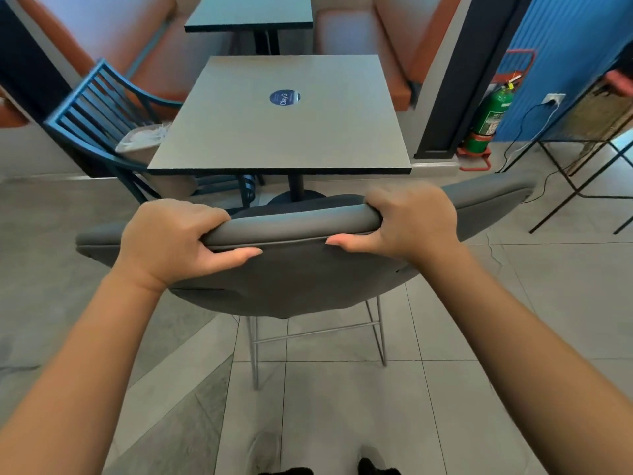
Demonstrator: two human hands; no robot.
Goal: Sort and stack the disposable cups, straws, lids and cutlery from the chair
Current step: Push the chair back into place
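A grey padded chair (301,279) stands in front of me with its back towards me. My left hand (171,238) grips the top edge of the backrest at its left, fingers curled over it and thumb underneath. My right hand (407,224) grips the same edge at its right in the same way. Beyond it, at the left of the grey table (281,132), a blue slatted chair (102,111) holds a pale container of white disposable items (144,140) on its seat. Single cups, lids or straws are too blurred to tell apart.
A round blue sticker (285,97) sits on the tabletop. A second dark table (250,15) and orange benches lie behind. A green fire extinguisher (489,114), a cable and a black wire-frame stand (582,159) are at the right. Tiled floor lies under me.
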